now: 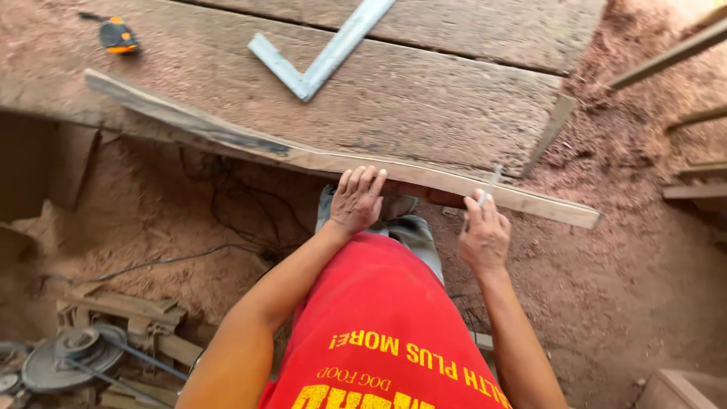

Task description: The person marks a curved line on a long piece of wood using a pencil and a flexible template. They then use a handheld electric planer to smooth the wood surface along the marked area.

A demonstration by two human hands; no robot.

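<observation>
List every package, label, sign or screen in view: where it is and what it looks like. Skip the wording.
Printed shirt: bottom centre, worn by the person; red cloth with yellow lettering, seen upside down.
Tape measure: top left on the plank bench; small black and orange case, any label too small to tell.
No packages, signs or screens in view.

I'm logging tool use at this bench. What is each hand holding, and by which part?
The right hand holds a thin pen-like marker by its lower end, tip raised at the wooden strip. The left hand holds nothing, fingers resting on the strip's near edge.
</observation>
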